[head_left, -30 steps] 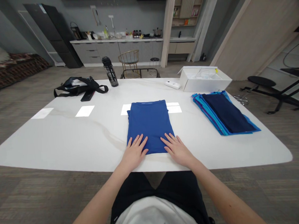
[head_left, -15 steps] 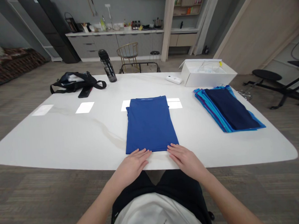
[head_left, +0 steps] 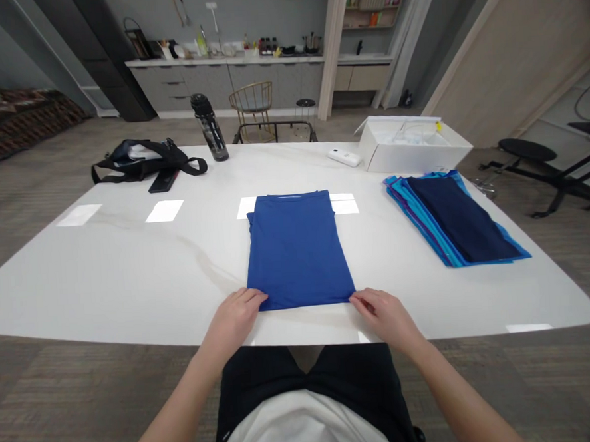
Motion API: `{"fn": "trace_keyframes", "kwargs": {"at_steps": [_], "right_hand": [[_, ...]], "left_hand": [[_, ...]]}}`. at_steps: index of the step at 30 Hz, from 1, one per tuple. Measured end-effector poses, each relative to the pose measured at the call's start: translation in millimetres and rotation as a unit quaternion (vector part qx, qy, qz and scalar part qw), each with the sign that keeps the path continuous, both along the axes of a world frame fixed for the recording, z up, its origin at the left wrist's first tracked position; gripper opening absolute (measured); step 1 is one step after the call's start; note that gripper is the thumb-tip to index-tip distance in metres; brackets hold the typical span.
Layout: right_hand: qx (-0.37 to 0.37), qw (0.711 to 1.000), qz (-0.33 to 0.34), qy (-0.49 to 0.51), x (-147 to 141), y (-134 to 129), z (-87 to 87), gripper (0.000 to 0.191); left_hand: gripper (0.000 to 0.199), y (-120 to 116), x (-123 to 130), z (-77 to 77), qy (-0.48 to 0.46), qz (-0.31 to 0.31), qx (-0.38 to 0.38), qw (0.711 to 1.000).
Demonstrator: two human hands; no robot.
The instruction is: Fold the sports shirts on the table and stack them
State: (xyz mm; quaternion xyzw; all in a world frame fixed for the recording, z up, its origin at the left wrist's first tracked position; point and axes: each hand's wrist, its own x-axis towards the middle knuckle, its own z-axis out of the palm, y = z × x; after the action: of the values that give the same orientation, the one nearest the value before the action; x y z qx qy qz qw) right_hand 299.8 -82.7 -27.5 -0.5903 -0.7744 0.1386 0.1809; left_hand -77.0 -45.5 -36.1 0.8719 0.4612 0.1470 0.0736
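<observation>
On the white table (head_left: pixel 128 271), the folded blue cloth (head_left: pixel 297 247) lies with its long axis running away from the left hand (head_left: pixel 235 320) and right hand (head_left: pixel 385 313), which pinch its near corners, the left thumb hard to make out

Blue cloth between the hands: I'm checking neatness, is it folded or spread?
Folded: the blue cloth lies in a flat rectangle, layered edges showing at its far end.

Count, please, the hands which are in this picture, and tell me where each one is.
2: the left hand at the near left corner of the blue cloth, the right hand at its near right corner. No other hand shows.
</observation>
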Motion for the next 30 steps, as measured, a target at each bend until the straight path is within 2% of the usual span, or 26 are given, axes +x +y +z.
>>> {"fn": "trace_keyframes", "kwargs": {"at_steps": [3,6,9,12,15,18,24,27,30], "right_hand": [[-0.025,0.998,-0.053,-0.007,18.7,14.3,4.3,0.039],[-0.028,0.995,-0.097,0.010,22.0,56.1,11.9,0.037],[-0.004,0.993,-0.110,0.045,13.4,121.4,12.0,0.037],[-0.008,0.989,-0.135,0.053,2.4,191.0,4.9,0.053],[-0.054,0.982,-0.170,0.062,-7.8,245.2,-1.3,0.059],[-0.092,0.974,-0.198,0.061,-17.8,279.3,-2.8,0.052],[-0.152,0.961,-0.224,0.062,-27.3,316.0,0.5,0.048],[-0.189,0.955,-0.206,0.098,-27.7,323.5,2.2,0.038],[-0.175,0.961,-0.179,0.116,-28.8,322.2,1.4,0.029]], "left_hand": [[0.033,16.6,-28.3,6.0,0.011,0.063,0.020,0.998],[0.032,53.1,-36.1,17.9,-0.027,0.115,0.028,0.993],[0.037,107.3,-20.5,25.5,-0.098,0.139,0.016,0.985],[0.045,168.7,5.5,23.1,-0.157,0.195,0.000,0.968],[0.056,222.0,28.4,14.8,-0.154,0.273,-0.093,0.945],[0.056,258.3,42.6,8.6,-0.104,0.326,-0.147,0.928],[0.049,292.2,49.2,7.8,-0.069,0.356,-0.202,0.910],[0.041,297.6,47.7,7.1,-0.073,0.331,-0.218,0.915],[0.031,295.3,46.3,5.3,-0.130,0.287,-0.202,0.927]]}}
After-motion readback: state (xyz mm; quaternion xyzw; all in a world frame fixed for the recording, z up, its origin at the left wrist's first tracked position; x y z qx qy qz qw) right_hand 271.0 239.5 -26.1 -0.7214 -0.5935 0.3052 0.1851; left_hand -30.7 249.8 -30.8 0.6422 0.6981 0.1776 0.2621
